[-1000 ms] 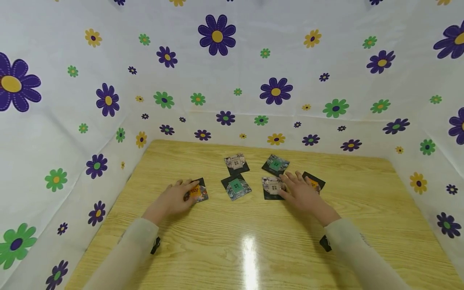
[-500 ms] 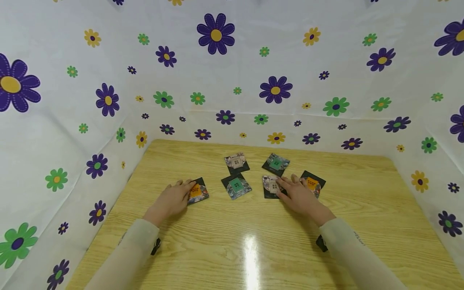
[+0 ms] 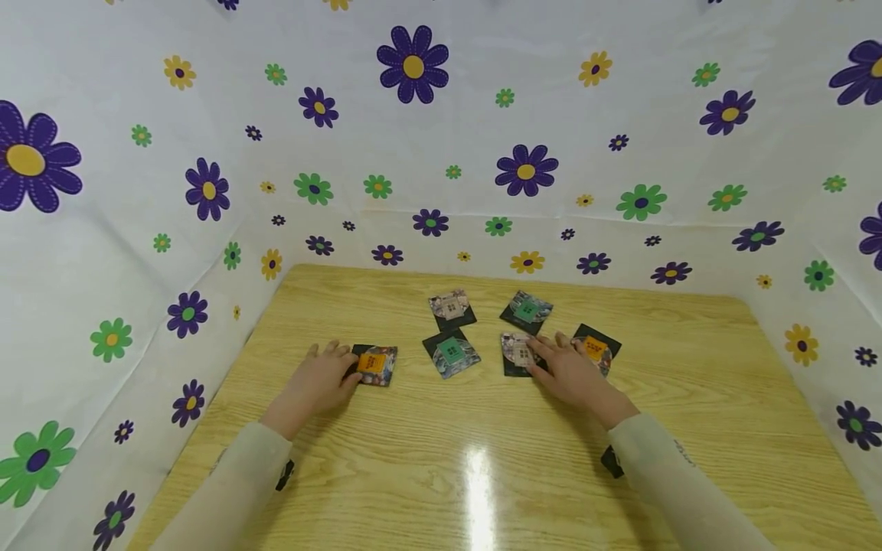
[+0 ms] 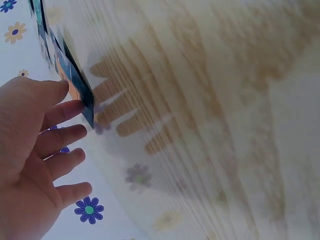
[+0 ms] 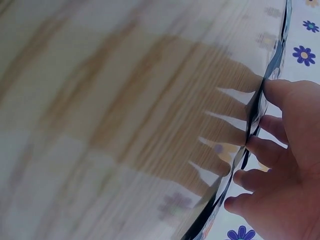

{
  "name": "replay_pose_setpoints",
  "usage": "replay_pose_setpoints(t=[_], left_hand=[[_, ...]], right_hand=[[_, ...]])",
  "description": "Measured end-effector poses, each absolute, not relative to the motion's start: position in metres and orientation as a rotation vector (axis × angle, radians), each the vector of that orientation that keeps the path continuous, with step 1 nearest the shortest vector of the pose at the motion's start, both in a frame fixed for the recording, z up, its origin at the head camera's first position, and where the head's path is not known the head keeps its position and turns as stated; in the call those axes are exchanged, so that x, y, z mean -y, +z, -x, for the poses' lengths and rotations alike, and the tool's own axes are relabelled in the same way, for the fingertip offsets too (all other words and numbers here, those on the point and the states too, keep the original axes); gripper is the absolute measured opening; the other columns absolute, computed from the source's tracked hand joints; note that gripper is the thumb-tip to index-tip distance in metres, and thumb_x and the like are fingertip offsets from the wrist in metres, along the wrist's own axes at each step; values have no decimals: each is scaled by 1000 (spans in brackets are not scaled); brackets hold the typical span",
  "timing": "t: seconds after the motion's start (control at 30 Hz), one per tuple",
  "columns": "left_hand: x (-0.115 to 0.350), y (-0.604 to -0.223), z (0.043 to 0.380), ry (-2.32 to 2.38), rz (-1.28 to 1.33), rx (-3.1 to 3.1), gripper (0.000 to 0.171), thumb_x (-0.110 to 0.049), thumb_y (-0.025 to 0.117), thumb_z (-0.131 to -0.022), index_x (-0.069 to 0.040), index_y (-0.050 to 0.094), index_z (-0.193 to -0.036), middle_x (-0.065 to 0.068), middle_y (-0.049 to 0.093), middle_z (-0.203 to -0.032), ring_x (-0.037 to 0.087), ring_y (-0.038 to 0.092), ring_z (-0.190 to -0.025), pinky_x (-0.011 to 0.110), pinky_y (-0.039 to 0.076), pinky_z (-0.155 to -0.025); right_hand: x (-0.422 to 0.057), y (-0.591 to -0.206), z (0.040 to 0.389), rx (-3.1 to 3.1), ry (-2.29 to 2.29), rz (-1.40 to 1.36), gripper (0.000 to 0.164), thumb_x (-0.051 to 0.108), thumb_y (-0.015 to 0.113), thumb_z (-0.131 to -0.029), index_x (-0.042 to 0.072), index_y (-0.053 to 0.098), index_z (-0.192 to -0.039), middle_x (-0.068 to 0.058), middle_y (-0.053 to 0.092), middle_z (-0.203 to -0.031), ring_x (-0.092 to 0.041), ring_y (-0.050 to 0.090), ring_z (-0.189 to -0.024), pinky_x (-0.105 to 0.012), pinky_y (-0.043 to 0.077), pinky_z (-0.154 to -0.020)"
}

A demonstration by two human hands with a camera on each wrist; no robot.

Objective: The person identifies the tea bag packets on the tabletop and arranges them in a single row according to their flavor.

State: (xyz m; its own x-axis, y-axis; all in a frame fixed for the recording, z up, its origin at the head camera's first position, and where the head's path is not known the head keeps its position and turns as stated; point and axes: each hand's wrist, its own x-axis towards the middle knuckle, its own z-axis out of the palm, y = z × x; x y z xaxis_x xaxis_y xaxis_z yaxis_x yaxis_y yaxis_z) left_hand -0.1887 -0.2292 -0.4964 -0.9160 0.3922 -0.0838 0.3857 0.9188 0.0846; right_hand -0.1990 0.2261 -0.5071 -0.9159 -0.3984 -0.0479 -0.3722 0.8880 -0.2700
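Observation:
Several flat square sachets with dark edges and coloured labels lie on the table. My left hand (image 3: 319,383) touches the left edge of an orange-labelled sachet (image 3: 374,364) with thumb and forefinger; in the left wrist view its other fingers (image 4: 70,162) are spread apart. My right hand (image 3: 568,371) rests its fingertips on a pale-labelled sachet (image 3: 513,352), partly covering it. Another orange-labelled sachet (image 3: 599,348) lies just behind that hand. In the right wrist view, the fingers (image 5: 267,150) extend to the wavy edge of a sachet (image 5: 255,110) lying on the table.
Between the hands lies a green-labelled sachet (image 3: 451,352). Farther back are a pale-labelled sachet (image 3: 452,308) and a second green-labelled sachet (image 3: 527,311). A white flower-patterned cloth (image 3: 468,138) surrounds the wooden table (image 3: 413,451) at the back and sides.
The orange-labelled sachet at the left has turned, its sides now nearly square to the table. My left hand has drawn back a little to its left edge. The right hand stays nearly still.

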Motion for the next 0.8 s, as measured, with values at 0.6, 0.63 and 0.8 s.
replay_pose_setpoints(t=[0.6,0.63,0.8], left_hand=[[222,-504,200,99,-654,-2848,62,-46,49,-112,-27,33,-168,32,36,-165,58,28,-154,80,17,-121],[221,-505,198,100,-654,-2845,62,-47,47,-112,-26,33,-168,32,35,-165,58,28,-154,80,17,-121],[214,-500,189,153,-582,-2848,62,-49,49,-111,-27,35,-167,30,31,-168,62,24,-153,86,19,-116]], right_hand=[[-223,-508,198,-2948,-405,599,57,33,53,-112,4,45,-160,-25,46,-162,-58,32,-151,-76,24,-121],[-223,-508,198,-2949,-404,595,57,33,52,-112,4,45,-160,-25,45,-162,-58,32,-151,-76,23,-121],[-223,-507,198,-2949,-411,586,57,32,53,-112,4,44,-161,-26,45,-162,-58,32,-151,-77,23,-121]])
